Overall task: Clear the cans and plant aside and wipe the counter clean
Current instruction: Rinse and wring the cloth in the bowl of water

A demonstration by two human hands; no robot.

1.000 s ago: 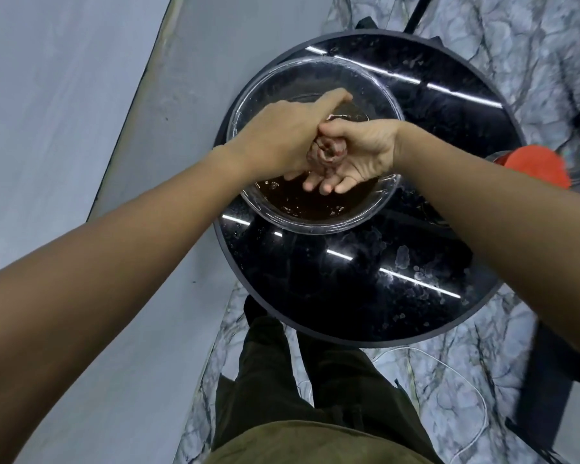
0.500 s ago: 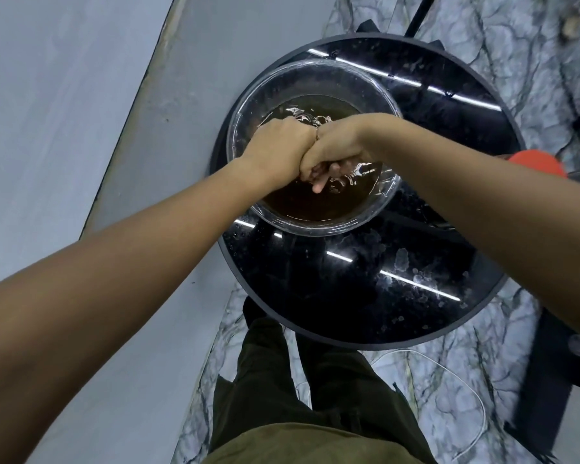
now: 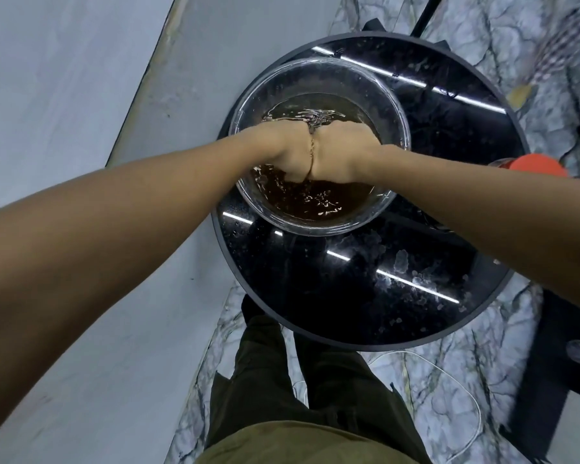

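The place looks like an indoor room, though whether home or studio cannot be told. A marble-patterned floor (image 3: 456, 390) with dark veins runs under a small round counter (image 3: 365, 296) of glossy black, which mirrors strip lights. A plain grey wall (image 3: 64, 95) stands just past the counter's left edge, and a thin white cable (image 3: 449, 366) lies on the floor.

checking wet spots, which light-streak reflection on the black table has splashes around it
The near streak, toward the person's legs, has splash marks around it; the far one beyond the bowl looks clean.
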